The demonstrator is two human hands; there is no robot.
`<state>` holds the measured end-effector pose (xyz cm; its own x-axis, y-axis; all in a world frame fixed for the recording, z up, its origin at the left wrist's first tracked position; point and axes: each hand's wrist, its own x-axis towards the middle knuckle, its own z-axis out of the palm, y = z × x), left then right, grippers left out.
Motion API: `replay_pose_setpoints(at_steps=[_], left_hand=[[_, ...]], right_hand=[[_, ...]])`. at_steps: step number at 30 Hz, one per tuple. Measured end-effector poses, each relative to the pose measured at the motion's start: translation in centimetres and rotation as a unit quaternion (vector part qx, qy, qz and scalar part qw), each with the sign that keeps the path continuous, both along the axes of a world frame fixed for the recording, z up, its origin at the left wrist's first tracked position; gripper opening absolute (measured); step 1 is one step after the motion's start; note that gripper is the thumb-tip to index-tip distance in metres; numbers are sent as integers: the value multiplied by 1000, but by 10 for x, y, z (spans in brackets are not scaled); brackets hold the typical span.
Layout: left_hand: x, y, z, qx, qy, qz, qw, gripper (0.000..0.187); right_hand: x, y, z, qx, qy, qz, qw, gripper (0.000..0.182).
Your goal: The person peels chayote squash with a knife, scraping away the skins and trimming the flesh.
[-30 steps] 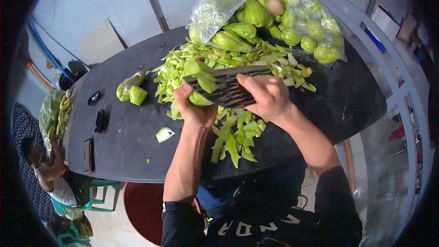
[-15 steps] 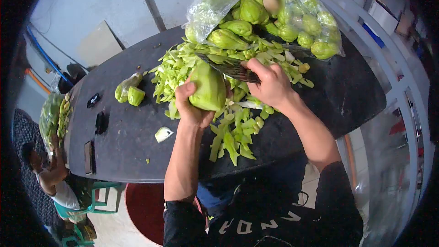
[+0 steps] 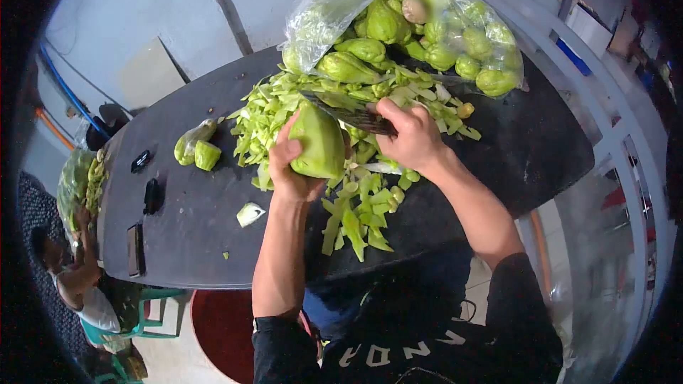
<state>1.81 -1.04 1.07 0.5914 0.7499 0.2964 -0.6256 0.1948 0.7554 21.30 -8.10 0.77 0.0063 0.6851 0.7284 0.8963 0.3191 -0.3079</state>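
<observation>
A partly peeled green chayote rests in my left hand, whose thumb lies along its near side with the fingers wrapped behind it. My right hand grips a dark-bladed knife, its blade lying across the chayote's upper edge. Beneath and around both hands spreads a heap of pale green peelings, with more peel strips closer to me. Behind the heap lies an opened clear plastic bag full of whole chayotes.
Two chayote pieces and a cut white-green chunk lie left on the dark table. Small dark objects line its left side. A red tub stands below the near edge. At far left, a person handles bagged greens.
The whole view has shifted slightly. My hands, the chayote and the knife keep nearly the same pose relative to each other.
</observation>
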Motion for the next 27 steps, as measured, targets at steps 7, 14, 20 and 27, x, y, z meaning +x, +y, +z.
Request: replay_pose_setpoints(at_steps=[7, 14, 20, 27], left_hand=[[1, -4, 15, -203, -57, 65, 975, 70], [2, 8, -13, -205, -155, 15, 966, 59], [5, 2, -6, -213, -87, 82, 970, 54], [5, -20, 19, -238, -51, 154, 958, 60]], right_hand=[[-28, -10, 4, 135, -98, 84, 982, 33], [-41, -12, -2, 180, -209, 75, 958, 28], [-42, -12, -3, 177, -220, 75, 956, 28], [-36, -10, -3, 152, -183, 60, 969, 32]])
